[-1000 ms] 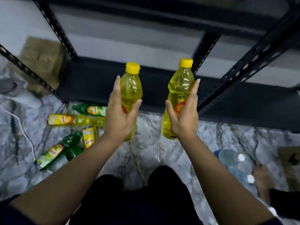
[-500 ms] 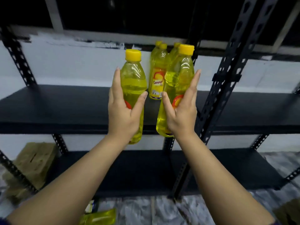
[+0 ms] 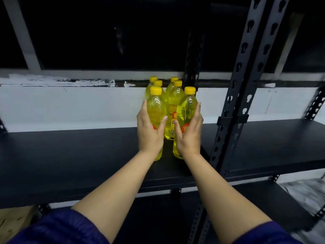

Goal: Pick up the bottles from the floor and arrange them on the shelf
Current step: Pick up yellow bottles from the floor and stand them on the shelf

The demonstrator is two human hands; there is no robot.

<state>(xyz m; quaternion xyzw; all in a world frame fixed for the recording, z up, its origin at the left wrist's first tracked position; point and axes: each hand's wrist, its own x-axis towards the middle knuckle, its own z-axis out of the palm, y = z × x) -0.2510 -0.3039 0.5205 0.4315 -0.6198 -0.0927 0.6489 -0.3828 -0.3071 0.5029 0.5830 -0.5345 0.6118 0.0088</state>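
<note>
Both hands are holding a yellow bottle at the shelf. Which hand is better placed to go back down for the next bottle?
Neither clearly. The left hand and right hand each grip a bottle at the shelf, level with each other. The upright post stands close beside the right hand, so the left has slightly freer withdrawal.

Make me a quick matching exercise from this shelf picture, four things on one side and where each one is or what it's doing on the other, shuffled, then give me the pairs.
Things:
1. left hand
2. right hand
3. four bottles behind
4. upright post

Places or states:
A. standing at the back of the shelf, untouched
B. right of all the bottles
C. wrapped around the bottle on the left
D. wrapped around the bottle on the right

Pairs: 1-C, 2-D, 3-A, 4-B
</note>
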